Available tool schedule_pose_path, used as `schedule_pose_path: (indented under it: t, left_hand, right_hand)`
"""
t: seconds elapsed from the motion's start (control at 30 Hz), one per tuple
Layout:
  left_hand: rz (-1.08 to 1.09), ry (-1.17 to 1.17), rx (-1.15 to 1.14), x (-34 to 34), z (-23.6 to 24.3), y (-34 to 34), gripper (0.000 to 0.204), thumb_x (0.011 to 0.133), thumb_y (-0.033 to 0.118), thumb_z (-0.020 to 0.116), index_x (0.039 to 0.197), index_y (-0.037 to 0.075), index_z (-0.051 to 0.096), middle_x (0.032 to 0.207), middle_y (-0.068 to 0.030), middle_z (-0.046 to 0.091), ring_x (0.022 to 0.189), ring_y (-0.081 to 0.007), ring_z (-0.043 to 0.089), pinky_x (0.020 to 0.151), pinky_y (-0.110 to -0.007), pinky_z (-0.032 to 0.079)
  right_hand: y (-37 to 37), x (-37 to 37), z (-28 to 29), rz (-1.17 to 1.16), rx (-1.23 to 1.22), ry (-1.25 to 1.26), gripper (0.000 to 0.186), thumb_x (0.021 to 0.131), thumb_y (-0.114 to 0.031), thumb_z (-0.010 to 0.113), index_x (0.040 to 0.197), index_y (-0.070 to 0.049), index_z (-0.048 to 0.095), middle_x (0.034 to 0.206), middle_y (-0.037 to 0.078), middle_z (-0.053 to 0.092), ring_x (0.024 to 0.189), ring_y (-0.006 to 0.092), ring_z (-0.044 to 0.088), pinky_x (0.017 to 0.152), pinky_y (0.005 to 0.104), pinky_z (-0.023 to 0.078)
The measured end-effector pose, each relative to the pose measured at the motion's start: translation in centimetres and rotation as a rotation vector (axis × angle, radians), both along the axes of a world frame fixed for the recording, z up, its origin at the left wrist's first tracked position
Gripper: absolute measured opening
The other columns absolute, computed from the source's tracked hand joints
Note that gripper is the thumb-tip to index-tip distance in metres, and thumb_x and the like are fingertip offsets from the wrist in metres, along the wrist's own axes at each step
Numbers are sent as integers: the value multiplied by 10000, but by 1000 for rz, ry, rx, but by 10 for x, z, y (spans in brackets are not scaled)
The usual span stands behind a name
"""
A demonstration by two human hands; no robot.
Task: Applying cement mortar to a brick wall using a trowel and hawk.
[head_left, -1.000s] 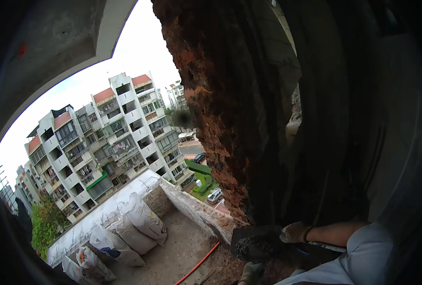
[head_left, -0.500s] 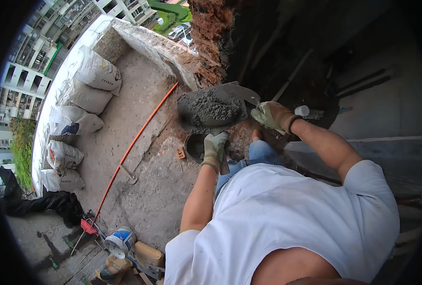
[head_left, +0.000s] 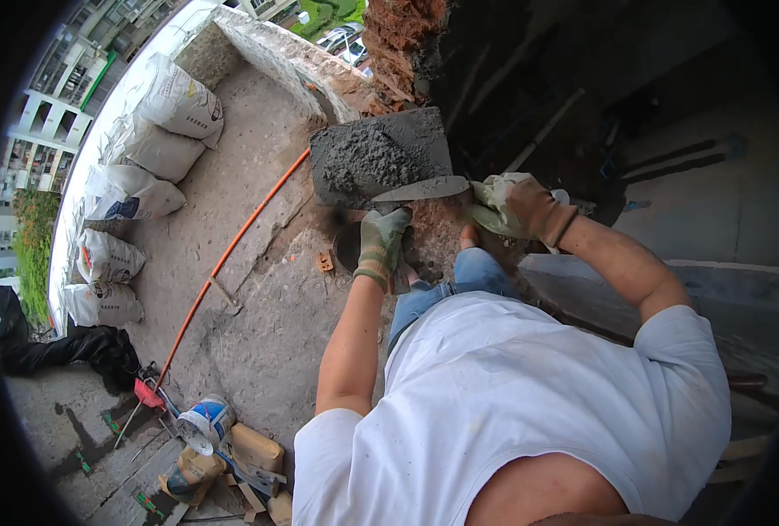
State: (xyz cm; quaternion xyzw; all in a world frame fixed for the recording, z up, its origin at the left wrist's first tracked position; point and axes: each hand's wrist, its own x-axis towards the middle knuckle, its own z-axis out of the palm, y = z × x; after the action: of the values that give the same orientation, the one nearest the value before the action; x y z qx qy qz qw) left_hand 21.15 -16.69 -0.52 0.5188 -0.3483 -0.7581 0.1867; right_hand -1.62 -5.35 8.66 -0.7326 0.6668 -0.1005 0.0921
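My gloved left hand (head_left: 383,238) is closed on the near edge of a rectangular board (head_left: 436,145), held out in front of me. A heap of wet grey mortar (head_left: 368,153) covers most of its face. In my gloved right hand (head_left: 516,209) is a trowel (head_left: 424,188), its handle hidden in the fist. The pointed blade lies flat along the board's near edge, its tip towards my left hand. Below the board, partly hidden by my left hand, stands a dark round bucket (head_left: 348,246).
Filled white sacks (head_left: 179,101) line the low wall (head_left: 276,57) at left. An orange hose (head_left: 232,250) crosses the concrete floor. A broken brick edge (head_left: 398,53) rises behind the board. A paint bucket (head_left: 205,422) and paper bags (head_left: 254,447) lie at lower left.
The trowel has come from the board's far right corner to its near edge, blade now pointing left. The board has tipped, showing its face more squarely, and shifted slightly up and left.
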Motion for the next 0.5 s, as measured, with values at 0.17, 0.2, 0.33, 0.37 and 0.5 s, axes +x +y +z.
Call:
schedule_pose_path:
  t: [0.17,0.2,0.33,0.37,0.5]
  left_hand:
    - [-189,-210,-488,-11,28,15,252,849,267,695,933,30,688,782,-80,691,684,-185,641,632,-342,504]
    - [-192,-400,-656,-12,31,31,328,846,324,687,930,7,696,825,-125,734,806,-207,702,741,-373,535]
    - [-79,-108,-618,-1,-25,57,306,823,285,709,928,-1,686,814,-124,732,746,-246,699,692,-392,546]
    - [-121,-23,-348,-12,-3,42,270,816,261,710,895,5,677,764,-94,700,673,-224,664,633,-373,534]
    - [-104,-22,-120,-21,-11,16,158,806,202,708,805,63,634,654,-18,582,502,-151,538,456,-314,430]
  right_hand:
    - [-14,6,19,92,-109,253,296,890,-369,619,996,-99,674,853,101,674,753,309,665,634,429,529]
    - [-18,6,23,105,-127,290,289,883,-366,630,991,-103,676,854,103,677,758,317,665,641,427,533]
    - [-10,45,15,-155,-74,-399,172,878,-206,680,958,-54,690,839,145,682,779,307,672,666,393,519]
    - [-13,49,24,-327,164,-602,189,889,-220,686,948,-40,686,850,156,685,771,313,673,657,374,513]
    - [-10,31,44,-352,-257,-443,280,885,-326,681,909,-48,673,838,173,685,785,361,679,647,418,532]
